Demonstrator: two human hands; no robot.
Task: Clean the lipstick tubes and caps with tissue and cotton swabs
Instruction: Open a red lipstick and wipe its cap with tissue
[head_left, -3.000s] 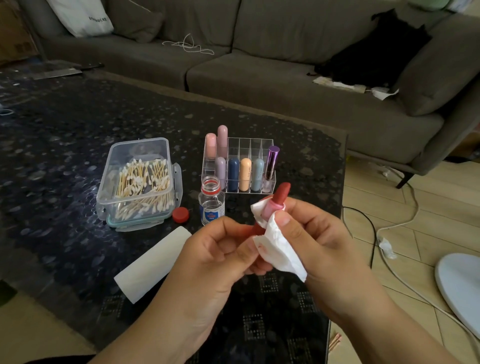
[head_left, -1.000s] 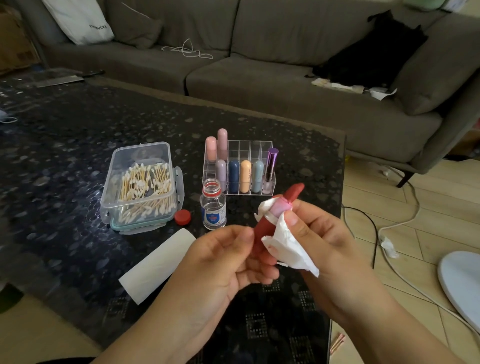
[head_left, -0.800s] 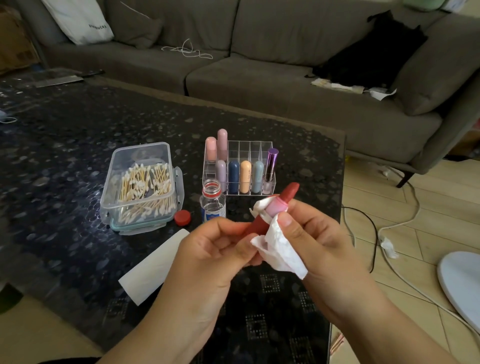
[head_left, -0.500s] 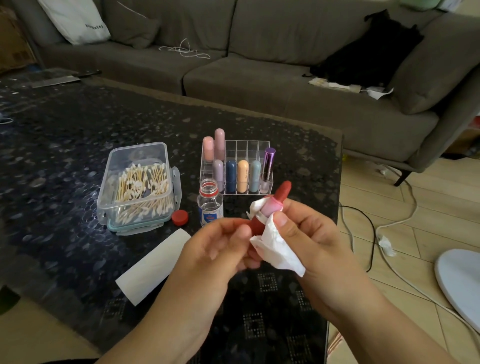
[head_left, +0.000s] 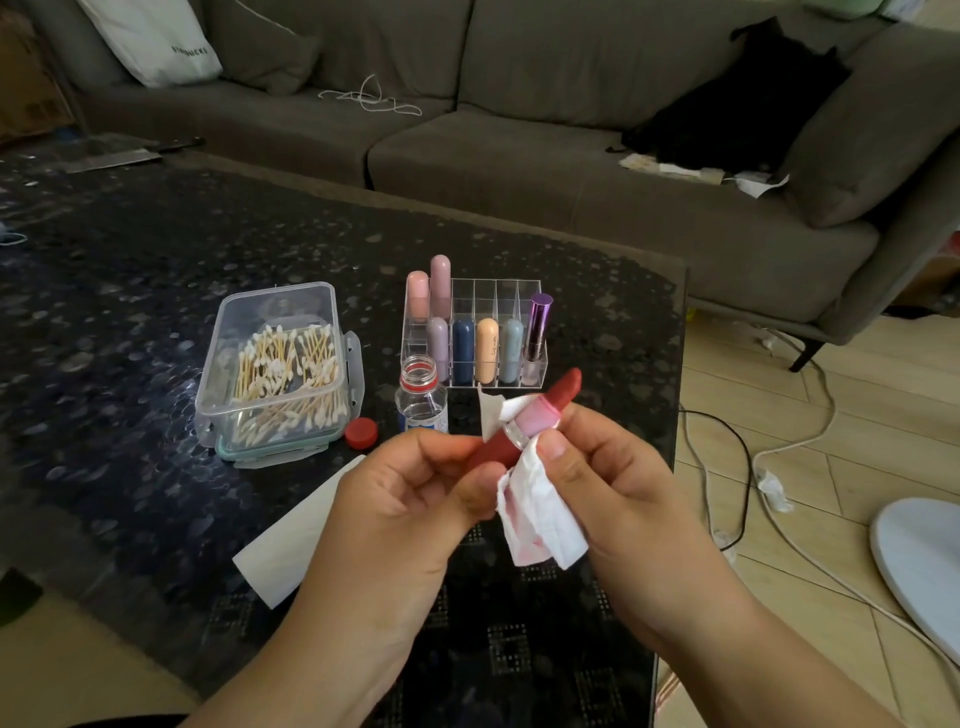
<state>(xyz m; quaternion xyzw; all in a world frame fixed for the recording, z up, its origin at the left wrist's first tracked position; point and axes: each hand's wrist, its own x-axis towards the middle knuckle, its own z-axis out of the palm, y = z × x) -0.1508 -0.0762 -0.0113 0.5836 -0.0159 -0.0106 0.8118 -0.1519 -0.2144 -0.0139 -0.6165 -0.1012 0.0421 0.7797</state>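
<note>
pinching lipstick (head_left: 496, 449) base, left hand (head_left: 415, 499); right hand (head_left: 597, 478) grip presses tissue (head_left: 537, 519).

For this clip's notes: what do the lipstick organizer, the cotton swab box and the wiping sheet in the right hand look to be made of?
Lipstick organizer: clear rigid plastic, probably acrylic; the dividers and tubes show straight through it.
Cotton swab box: translucent, slightly cloudy plastic with hinged side clips; swabs visible through the walls.
Wiping sheet: thin white tissue paper, crumpled and soft, stained pink, pinched by the right hand.
</note>
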